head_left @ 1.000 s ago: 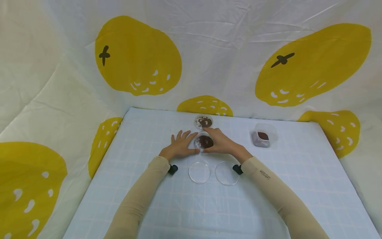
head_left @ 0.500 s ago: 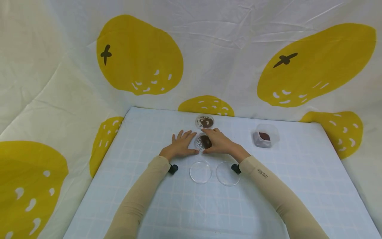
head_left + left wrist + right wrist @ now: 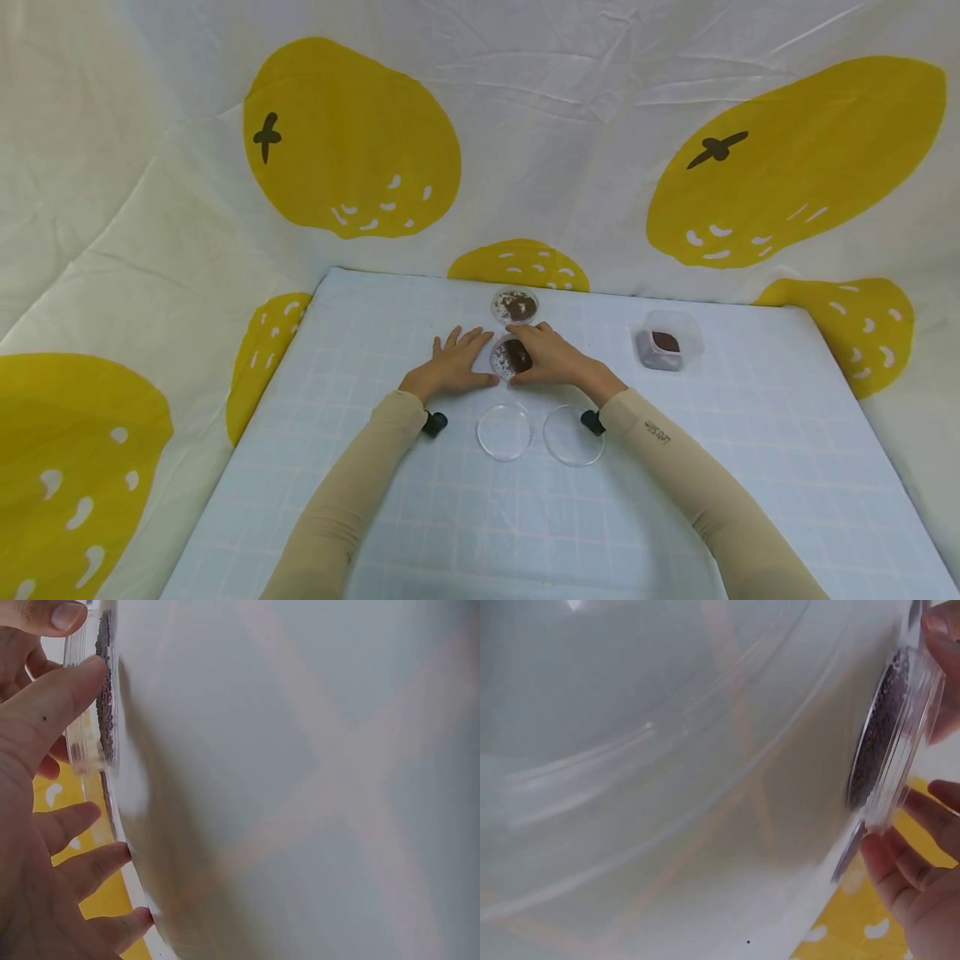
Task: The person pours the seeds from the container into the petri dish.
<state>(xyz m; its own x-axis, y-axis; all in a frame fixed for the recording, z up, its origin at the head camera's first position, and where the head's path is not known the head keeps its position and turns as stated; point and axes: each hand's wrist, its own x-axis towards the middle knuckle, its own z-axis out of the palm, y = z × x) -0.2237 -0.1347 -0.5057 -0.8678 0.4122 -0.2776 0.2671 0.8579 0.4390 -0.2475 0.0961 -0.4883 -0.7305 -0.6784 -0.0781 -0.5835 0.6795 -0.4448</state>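
A clear round petri dish (image 3: 504, 360) with dark brown grains and white bits sits on the table between both hands. My right hand (image 3: 557, 354) grips its right side, thumb at the near edge and a finger at the far edge. Against the left side rests my left hand (image 3: 450, 367), its fingers spread and fairly straight, the thumb touching the dish. In the left wrist view the left thumb (image 3: 88, 679) lies along the dish wall. The right wrist view shows the dark layer (image 3: 877, 727) beneath stacked clear rims. The right hand hides part of the dish.
Just behind stands a second similar dish (image 3: 514, 306). Two clear round lids, a left lid (image 3: 477, 432) and a right lid (image 3: 573, 464), lie nearer the person. To the right is a clear tub (image 3: 660, 358) of brown material. A patterned cloth wall (image 3: 555, 167) rises behind.
The right hand and forearm have shifted slightly left, covering more of the dish's right side. The left hand stays nearly still, and the head view has moved a little.
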